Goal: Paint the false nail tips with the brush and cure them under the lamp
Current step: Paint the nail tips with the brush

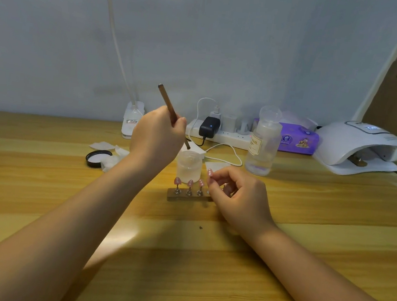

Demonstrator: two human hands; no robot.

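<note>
Pink nail tips [190,183] stand on pins in a wooden holder [187,197] on the surface, just in front of the small jar [189,166]. Left hand [157,137] grips the brush [172,112], bristle end down by the jar; right hand [239,199] pinches one tip [210,172] lifted off the holder. Load little gel, steady the pinched tip, stroke lightly; the curing lamp [358,148] waits well apart, right.

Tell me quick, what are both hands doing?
Left hand: closed around the brush.
Right hand: pinching a pink nail tip.
</note>
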